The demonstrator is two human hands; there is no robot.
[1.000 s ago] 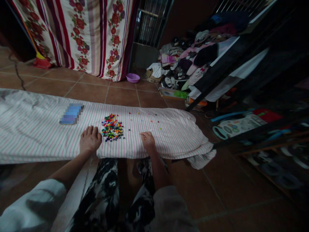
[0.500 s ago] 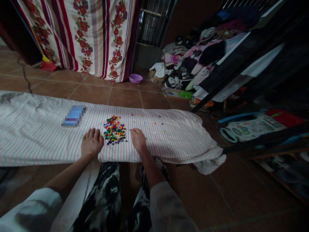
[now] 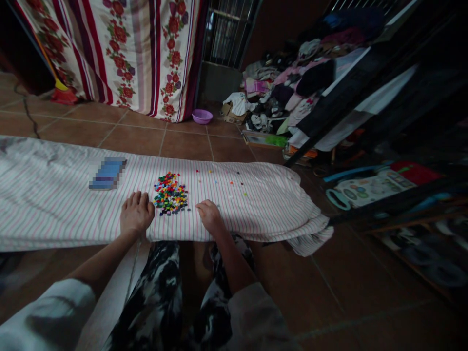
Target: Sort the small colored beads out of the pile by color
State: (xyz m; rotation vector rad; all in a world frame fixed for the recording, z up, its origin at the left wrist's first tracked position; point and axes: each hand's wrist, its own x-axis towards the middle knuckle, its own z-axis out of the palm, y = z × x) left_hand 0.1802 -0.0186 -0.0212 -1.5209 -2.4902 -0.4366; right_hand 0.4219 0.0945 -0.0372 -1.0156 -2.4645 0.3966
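A pile of small multicoloured cubes point(image 3: 170, 194), perhaps beads, is heaped on a striped cloth point(image 3: 66, 214) that covers a long low surface. To its left, my left hand point(image 3: 137, 213) lies palm down on the cloth, fingers stretched forward, the thumb side close to the pile's edge. My right hand point(image 3: 211, 216) rests on the cloth just right of the pile, its fingers curled into a pinch. Whatever may be between those fingertips is too small to see. Beyond this hand, several single coloured pieces point(image 3: 231, 183) lie spaced apart on the cloth.
A blurred-out phone-like device point(image 3: 108, 174) lies on the cloth at the left. Behind are a floral curtain point(image 3: 141, 58), a purple basin point(image 3: 202, 116) and a heap of clothes point(image 3: 281, 87). A dark slanted post point(image 3: 310, 146) and a colourful toy board point(image 3: 373, 187) are at the right.
My right hand has drawn a little toward me, with its fingers still pinched. My left hand stays in place on the cloth. The whole view has shifted slightly.
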